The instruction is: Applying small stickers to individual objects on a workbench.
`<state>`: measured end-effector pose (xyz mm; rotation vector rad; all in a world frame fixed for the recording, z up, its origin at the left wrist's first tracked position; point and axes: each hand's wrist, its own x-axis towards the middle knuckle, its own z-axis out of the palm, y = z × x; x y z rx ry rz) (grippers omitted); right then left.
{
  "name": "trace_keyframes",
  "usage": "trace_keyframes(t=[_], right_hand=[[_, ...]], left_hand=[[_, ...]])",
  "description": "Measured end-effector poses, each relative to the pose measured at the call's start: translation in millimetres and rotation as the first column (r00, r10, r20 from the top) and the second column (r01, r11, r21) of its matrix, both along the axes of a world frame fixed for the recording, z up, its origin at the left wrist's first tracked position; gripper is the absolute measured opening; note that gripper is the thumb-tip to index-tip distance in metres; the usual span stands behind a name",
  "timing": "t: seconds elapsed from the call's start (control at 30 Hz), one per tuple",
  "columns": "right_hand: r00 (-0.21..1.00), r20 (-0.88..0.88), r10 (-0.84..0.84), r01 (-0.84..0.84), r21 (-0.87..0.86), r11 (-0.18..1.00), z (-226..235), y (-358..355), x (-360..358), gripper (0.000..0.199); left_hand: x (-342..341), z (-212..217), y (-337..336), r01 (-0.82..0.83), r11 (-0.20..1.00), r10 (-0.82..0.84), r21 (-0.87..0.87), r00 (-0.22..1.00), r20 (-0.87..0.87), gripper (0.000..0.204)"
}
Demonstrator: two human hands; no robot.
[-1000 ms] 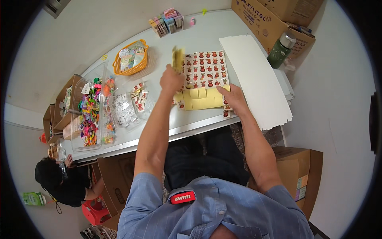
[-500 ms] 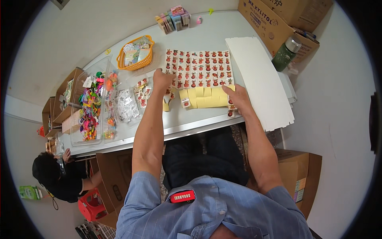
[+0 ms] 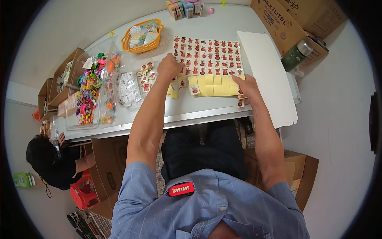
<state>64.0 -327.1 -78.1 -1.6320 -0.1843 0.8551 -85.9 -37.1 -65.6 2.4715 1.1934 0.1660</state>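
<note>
A sheet of small red cartoon stickers (image 3: pixel 209 57) lies on the white table. Yellow backing pieces (image 3: pixel 218 86) face up in a band along its near side, with one small sticker square (image 3: pixel 194 89) at the band's left end. My left hand (image 3: pixel 170 67) is closed with curled fingers at the sheet's left edge; its fingertips touch the sheet there. At the band's right end, my right hand (image 3: pixel 247 85) pinches the sheet, thumb on top and the other fingers partly hidden. Loose sticker squares (image 3: pixel 147 75) lie left of my left hand.
An orange basket (image 3: pixel 137 47) of packets stands at the back left. Further left is a clear bin of colourful bands (image 3: pixel 92 85) beside small clear packets (image 3: pixel 128 89). White card (image 3: pixel 266 75) and a green bottle (image 3: pixel 295 55) are at right. Another person (image 3: pixel 51 159) sits at left.
The whole view has shifted, so the table sits higher in the picture. Both hands stay at the sticker sheet's edges, with little visible change in their grip.
</note>
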Motion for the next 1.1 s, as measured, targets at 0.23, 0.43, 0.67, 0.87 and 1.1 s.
trace_keyframes(t=[0.23, 0.43, 0.67, 0.87, 1.1], right_hand=[[0.992, 0.106, 0.069, -0.062, -0.072, 0.996, 1.9, -0.1, 8.5, 0.038], [0.981, 0.165, 0.107, -0.095, -0.076, 0.993, -2.6, -1.2, 15.2, 0.044], [0.599, 0.655, 0.46, 0.061, -0.611, 0.789, 15.4, 0.7, 6.4, 0.056], [0.218, 0.965, 0.143, -0.067, -0.132, 0.989, 38.6, 50.5, -26.2, 0.045], [0.158, 0.883, 0.443, -0.266, -0.394, 0.88, 23.1, 203.1, -34.2, 0.056]], left_hand=[[-23.6, -7.9, -13.5, -0.091, 0.886, 0.236, -0.455, 0.933, 0.273, 0.057], [-43.5, -23.2, -42.9, -0.117, 0.749, 0.501, -0.652, 0.744, 0.443, 0.045], [-56.2, -30.4, -66.7, -0.08, 0.585, 0.661, -0.807, 0.624, 0.417, 0.025], [-63.0, -21.2, -58.0, 0.0, 0.386, 0.757, -0.923, 0.572, 0.316, 0.024], [-57.7, -20.4, -64.9, -0.02, 0.341, 0.796, -0.94, 0.539, 0.277, 0.026]])
